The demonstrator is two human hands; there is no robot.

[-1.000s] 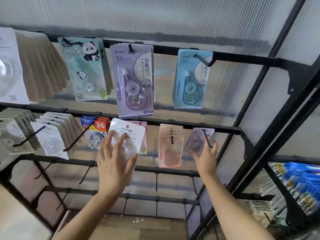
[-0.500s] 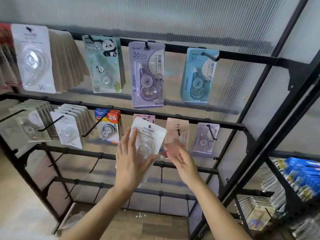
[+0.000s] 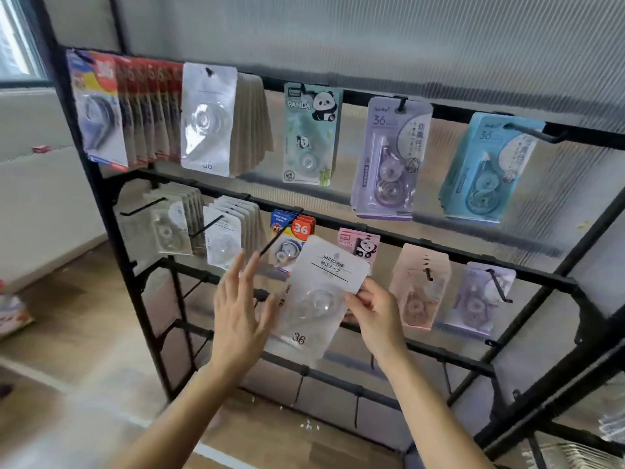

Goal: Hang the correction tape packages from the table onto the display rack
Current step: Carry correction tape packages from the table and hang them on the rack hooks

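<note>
A white correction tape package (image 3: 318, 292) with a clear blister and a "36" at its foot is tilted in front of the black display rack (image 3: 422, 242). My right hand (image 3: 375, 313) pinches its right edge. My left hand (image 3: 238, 309) is beside its left edge with fingers spread and straight, the thumb near the package. Matching white packages (image 3: 225, 238) hang on a second-row hook to the left, and a bigger stack of them (image 3: 208, 120) hangs on the top row.
Panda, purple (image 3: 389, 160) and blue (image 3: 483, 170) packages hang on the top row, red ones (image 3: 101, 106) at far left. Pink (image 3: 417, 289) and lilac (image 3: 480, 299) packs hang lower right. A bare hook (image 3: 275, 238) juts forward near my left fingers. Lower rails are bare.
The view swung left, showing more of the rack. My right hand came over from the lilac pack's hook and took the white package's right edge. My left hand loosened from it and opened.
</note>
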